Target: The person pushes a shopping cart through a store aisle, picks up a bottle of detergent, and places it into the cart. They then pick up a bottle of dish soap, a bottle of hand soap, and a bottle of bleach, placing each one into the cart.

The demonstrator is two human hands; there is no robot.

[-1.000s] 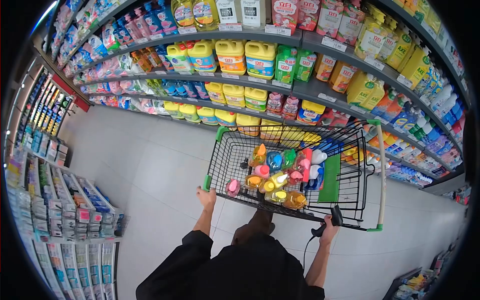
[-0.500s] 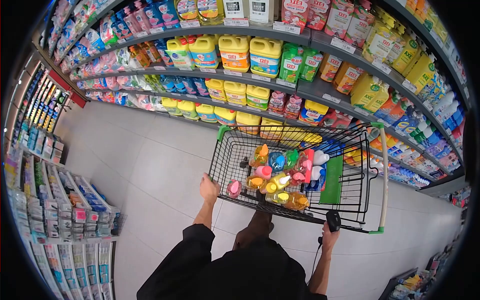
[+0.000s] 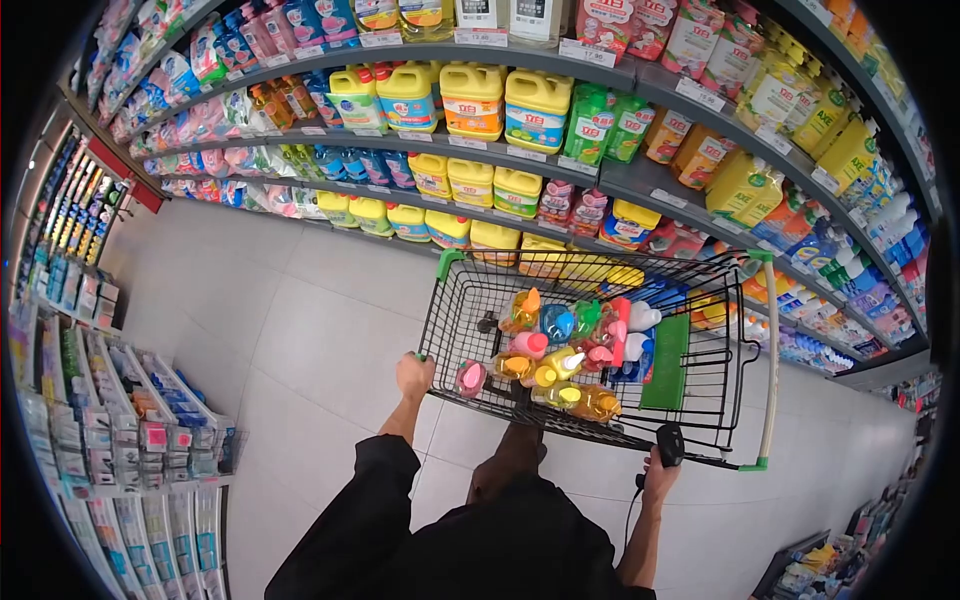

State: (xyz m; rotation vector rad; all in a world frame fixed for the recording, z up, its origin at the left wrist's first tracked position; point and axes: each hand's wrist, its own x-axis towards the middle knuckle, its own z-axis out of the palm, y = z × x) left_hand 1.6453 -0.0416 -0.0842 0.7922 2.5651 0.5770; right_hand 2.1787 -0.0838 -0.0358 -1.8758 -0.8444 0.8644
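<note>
My left hand (image 3: pixel 414 377) is closed on the near left corner of a black wire shopping cart (image 3: pixel 715 405) with green corner pieces. My right hand (image 3: pixel 657 480) is closed around a black corded handheld device (image 3: pixel 669 445), which looks like a scanner, against the cart's near rim. Its fingers are partly hidden. Inside the cart several bottles stand in a cluster: a blue-capped one (image 3: pixel 558 322), a yellow pump bottle (image 3: pixel 566 361), an amber bottle (image 3: pixel 597 403) and white-capped ones (image 3: pixel 643 317). A pink-capped bottle (image 3: pixel 470 378) sits apart by the left corner.
Long shelves (image 3: pixel 610 180) of detergent and soap bottles curve along the far side, close behind the cart. A rack of small packaged goods (image 3: pixel 150 420) stands at the left. Grey tiled floor (image 3: pixel 300 330) lies between. More goods (image 3: pixel 825 565) are at lower right.
My left hand has shifted slightly left and up along the cart's corner. The shelves have shifted slightly in view, while the bottles keep their places in the cart.
</note>
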